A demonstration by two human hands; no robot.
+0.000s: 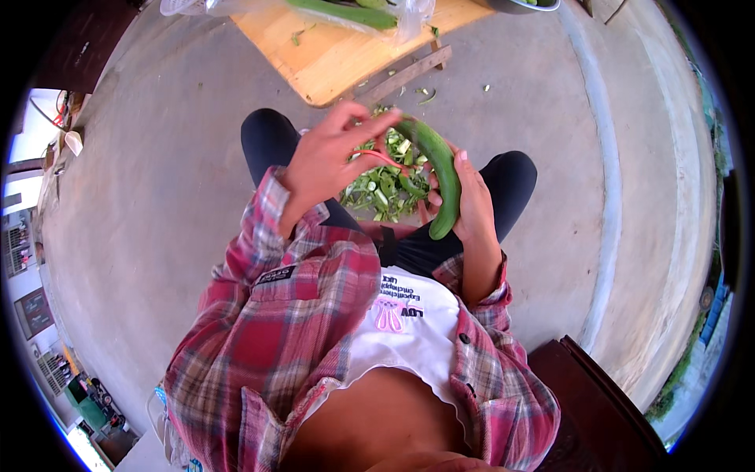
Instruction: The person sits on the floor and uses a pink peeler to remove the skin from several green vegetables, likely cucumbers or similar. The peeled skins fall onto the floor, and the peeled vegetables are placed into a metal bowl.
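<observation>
A long, curved green cucumber (439,159) lies in my right hand (472,194), with the palm and fingers around its lower half. My left hand (342,141) is by the cucumber's upper end, its fingers stretched out and somewhat blurred. A thin red-orange tool (380,157), perhaps a peeler, sits in that hand; its working end is blurred. Below both hands, between my knees, a pile of green peelings and cut vegetable pieces (383,192) covers the floor. The cucumber and my left hand hide part of the pile.
Ahead is a low wooden table (312,65) with a plastic bag (416,20) of long green vegetables. A metal bowl (551,6) and a white basket (180,6) stand at the far edge. Scraps dot the concrete floor (531,88). Dark wooden furniture (590,407) is behind at right.
</observation>
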